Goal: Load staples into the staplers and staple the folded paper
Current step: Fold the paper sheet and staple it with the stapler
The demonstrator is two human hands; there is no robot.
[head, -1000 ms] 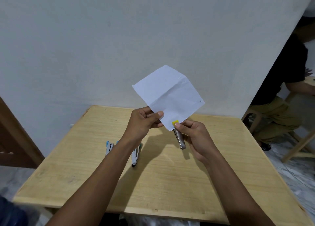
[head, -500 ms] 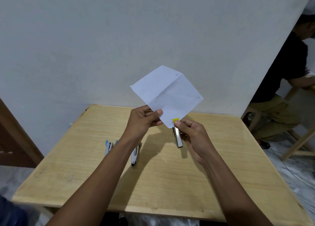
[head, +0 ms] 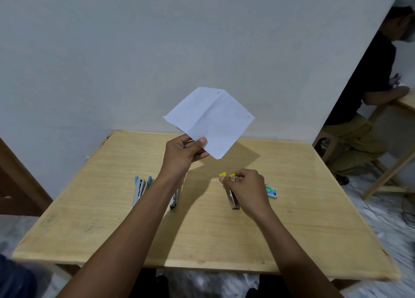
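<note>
My left hand (head: 183,155) pinches the lower left edge of a folded white paper (head: 211,120) and holds it up above the table. Small staples show near the paper's top and right corners. My right hand (head: 246,188) grips a metal stapler with yellow tips (head: 232,196) low over the wooden table (head: 224,230), apart from the paper. A blue-tipped stapler (head: 140,188) lies open at the left. A third stapler (head: 174,199) lies beside my left forearm, partly hidden by it.
A small green staple box (head: 271,191) lies just right of my right hand. A grey wall stands behind the table. At the far right a person sits on a wooden stool (head: 327,145) at another table.
My right hand has pulled the yellow-tipped stapler off the paper's lower corner and lowered it toward the table. The staple box has come into view. The left hand still holds the paper up.
</note>
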